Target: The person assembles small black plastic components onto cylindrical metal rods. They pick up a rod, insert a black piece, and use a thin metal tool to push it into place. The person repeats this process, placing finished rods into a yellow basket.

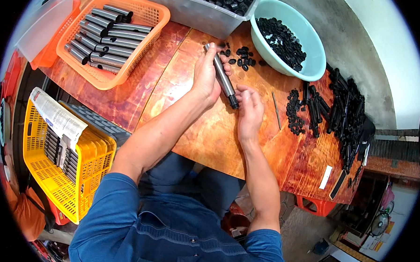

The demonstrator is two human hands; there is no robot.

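My left hand [206,77] is wrapped around a silver metal tube [225,78], which slants over the table with its lower end toward my right hand. A narrower black end piece [233,101] sticks out of that lower end. My right hand [249,113] has its fingers curled in at this black piece, thumb and fingertips close against it; their exact contact is partly hidden. Small black oval caps [244,58] lie loose on the wooden table just beyond my left hand. A thin metal rod [276,110] rests to the right of my right hand.
An orange basket [111,81] of similar tubes stands at the left. A clear bin [196,15] and a light-blue basin [315,60] hold black parts at the back. Black rings [295,113] and a pile of black parts [346,116] lie right. A yellow crate [94,161] stands lower left.
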